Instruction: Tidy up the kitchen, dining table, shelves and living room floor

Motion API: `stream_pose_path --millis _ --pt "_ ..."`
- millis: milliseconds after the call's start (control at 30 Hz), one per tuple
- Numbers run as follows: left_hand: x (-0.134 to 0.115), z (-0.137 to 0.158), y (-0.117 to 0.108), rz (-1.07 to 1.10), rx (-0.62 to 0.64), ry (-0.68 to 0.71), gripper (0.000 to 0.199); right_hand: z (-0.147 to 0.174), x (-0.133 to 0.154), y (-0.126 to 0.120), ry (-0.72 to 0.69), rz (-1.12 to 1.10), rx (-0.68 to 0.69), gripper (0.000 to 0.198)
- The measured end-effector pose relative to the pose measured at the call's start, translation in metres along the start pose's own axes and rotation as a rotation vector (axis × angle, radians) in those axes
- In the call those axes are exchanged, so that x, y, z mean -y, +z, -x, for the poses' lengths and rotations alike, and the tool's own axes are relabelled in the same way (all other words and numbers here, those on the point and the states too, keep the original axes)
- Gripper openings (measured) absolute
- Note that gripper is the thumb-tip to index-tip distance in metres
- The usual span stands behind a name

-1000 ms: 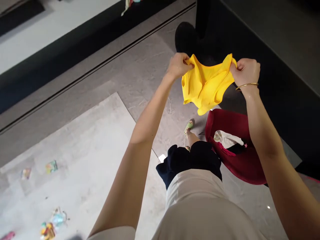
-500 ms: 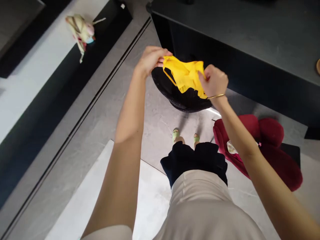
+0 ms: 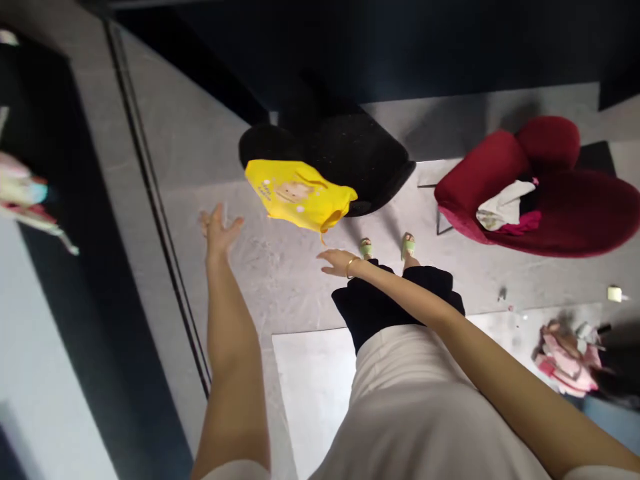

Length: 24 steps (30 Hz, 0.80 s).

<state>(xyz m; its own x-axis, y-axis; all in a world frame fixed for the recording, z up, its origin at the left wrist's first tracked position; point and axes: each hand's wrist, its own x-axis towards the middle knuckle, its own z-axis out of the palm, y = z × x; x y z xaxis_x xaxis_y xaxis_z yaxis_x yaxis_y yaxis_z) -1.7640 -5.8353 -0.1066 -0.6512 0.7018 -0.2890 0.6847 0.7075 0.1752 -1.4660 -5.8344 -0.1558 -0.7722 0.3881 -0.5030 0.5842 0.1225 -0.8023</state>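
Note:
A yellow cloth garment with a printed animal-like picture and small lettering lies spread over the front of a black chair. Whether all of it rests on the seat or part hangs in the air, I cannot tell. My left hand is off to the garment's left, fingers spread, holding nothing. Just below the garment's lower right corner is my right hand, a gold bangle at its wrist. Its fingers are stretched out and touch nothing.
To the right stands a dark red chair with white and pink cloth on it. A pink pile of things lies on the floor at lower right. A dark cabinet is behind the chairs; a dark ledge runs along the left.
Both hands have let go of the yellow garment, which now lies spread out at the black chair. My hands have moved down and away from it. The view has turned toward the right.

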Motion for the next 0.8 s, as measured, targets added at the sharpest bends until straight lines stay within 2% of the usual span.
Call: stream_pose_path --millis 67,100,167,200,267,333,400,467,567,700,800 --pt "-0.019 0.012 0.020 0.095 -0.045 -0.046 0.068 0.028 -0.047 -0.008 0.180 -0.136 -0.126 0.032" --pt "-0.037 0.022 0.029 0.138 -0.061 -0.043 0.067 0.049 -0.074 -0.017 0.275 -0.179 -0.202 0.029" --pt "-0.093 0.051 0.047 0.171 -0.085 -0.038 0.071 0.102 -0.132 -0.038 0.472 -0.239 -0.369 0.026" --pt "-0.129 0.068 0.057 0.182 -0.113 0.020 0.074 0.132 -0.162 -0.048 0.571 -0.270 -0.456 0.026" --pt "-0.214 0.109 0.083 0.216 -0.071 0.242 0.077 0.192 -0.219 -0.067 0.764 -0.335 -0.623 0.028" --pt "-0.306 0.156 0.120 0.278 0.156 0.567 0.067 0.246 -0.272 -0.082 0.917 -0.403 -0.776 0.033" --pt "-0.392 0.203 0.166 0.292 0.407 0.877 0.053 0.291 -0.323 -0.098 1.014 -0.468 -0.913 0.037" --pt "-0.466 0.242 0.219 0.265 0.550 1.088 0.043 0.324 -0.375 -0.118 1.060 -0.527 -1.032 0.041" --pt "-0.554 0.276 0.305 0.169 0.652 1.230 0.038 0.349 -0.459 -0.159 1.072 -0.605 -1.158 0.044" --pt "-0.642 0.280 0.420 0.017 0.788 1.176 0.032 0.346 -0.580 -0.223 1.078 -0.668 -1.220 0.049" --pt "-0.691 0.270 0.494 -0.015 0.907 1.124 0.031 0.333 -0.664 -0.258 1.108 -0.652 -1.223 0.058"
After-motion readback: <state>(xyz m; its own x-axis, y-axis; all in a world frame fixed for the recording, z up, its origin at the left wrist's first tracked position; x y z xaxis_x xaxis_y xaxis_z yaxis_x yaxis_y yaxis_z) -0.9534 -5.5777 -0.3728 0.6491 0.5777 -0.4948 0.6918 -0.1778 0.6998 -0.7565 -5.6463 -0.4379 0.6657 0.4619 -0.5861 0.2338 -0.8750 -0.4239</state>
